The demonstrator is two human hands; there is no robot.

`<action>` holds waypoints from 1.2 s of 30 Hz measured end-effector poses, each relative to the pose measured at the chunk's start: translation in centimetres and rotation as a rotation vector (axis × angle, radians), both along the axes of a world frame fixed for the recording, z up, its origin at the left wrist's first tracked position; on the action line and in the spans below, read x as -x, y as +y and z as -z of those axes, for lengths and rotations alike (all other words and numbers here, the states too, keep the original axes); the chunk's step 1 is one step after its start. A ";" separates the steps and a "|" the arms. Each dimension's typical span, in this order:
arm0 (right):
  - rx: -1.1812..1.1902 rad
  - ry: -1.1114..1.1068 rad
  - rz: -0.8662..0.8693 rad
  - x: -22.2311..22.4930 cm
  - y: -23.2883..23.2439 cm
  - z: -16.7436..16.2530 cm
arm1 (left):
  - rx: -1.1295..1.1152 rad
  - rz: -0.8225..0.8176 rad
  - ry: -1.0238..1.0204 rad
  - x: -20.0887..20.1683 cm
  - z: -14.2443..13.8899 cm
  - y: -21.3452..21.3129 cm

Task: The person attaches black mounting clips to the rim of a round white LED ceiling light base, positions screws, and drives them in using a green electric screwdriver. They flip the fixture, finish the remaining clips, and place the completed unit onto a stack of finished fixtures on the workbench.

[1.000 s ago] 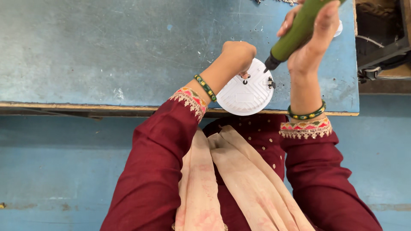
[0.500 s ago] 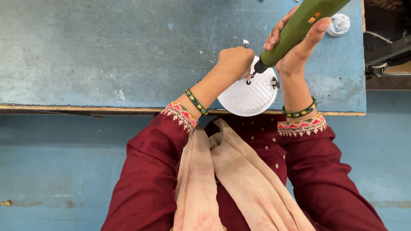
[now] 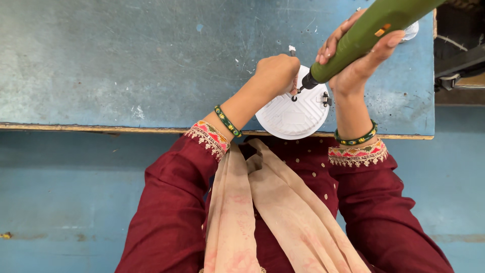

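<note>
I am looking down over my own arms at a round white plastic disc [image 3: 295, 114], my landmark, lying flat at the near edge of the scratched blue counter [image 3: 126, 60]. My left hand [image 3: 277, 75] is resting on the disc's far left rim, fingers curled together into a loose fist that is pressing it down; whether they are pinching anything small I cannot tell. My right hand [image 3: 356, 60] is hovering above the disc's far right side, fingers wrapped tightly around a green electric screwdriver [image 3: 374, 33]. Its dark tip is meeting the disc's upper face near the left hand. A small dark fitting [image 3: 326, 99] is sitting on the disc's right edge. I judge the fastening work is partway through; how many screws are remaining is not visible.
</note>
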State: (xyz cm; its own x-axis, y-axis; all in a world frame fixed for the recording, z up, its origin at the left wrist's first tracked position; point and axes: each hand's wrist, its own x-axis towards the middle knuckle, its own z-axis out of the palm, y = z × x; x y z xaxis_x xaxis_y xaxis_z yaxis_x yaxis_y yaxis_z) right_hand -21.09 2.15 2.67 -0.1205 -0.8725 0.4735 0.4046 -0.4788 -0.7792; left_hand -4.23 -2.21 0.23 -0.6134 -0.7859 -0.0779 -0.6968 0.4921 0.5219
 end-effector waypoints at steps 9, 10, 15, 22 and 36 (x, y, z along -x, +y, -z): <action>0.003 0.018 0.037 -0.4 0.5 -0.4 | -0.016 0.001 -0.016 0.1 0.1 -0.1; 0.014 0.029 0.071 -0.6 0.5 -0.5 | -0.024 -0.003 -0.014 0.1 0.1 -0.1; 0.053 0.120 0.318 -2.4 0.6 -0.2 | -0.014 -0.018 0.035 0.0 0.4 0.0; 0.063 0.147 0.278 -2.9 0.4 -0.4 | -0.039 -0.014 -0.009 0.1 0.3 -0.1; 0.037 0.123 0.146 -2.9 0.8 -0.6 | -0.064 0.030 -0.017 -0.1 0.0 -0.2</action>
State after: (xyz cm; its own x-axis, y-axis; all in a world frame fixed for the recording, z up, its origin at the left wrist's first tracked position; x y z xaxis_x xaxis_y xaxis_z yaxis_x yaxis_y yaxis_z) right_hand -18.17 2.95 3.23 -0.1844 -0.8316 0.5239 0.2315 -0.5548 -0.7991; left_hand -4.11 -2.45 0.27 -0.6346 -0.7605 -0.1378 -0.6913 0.4787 0.5412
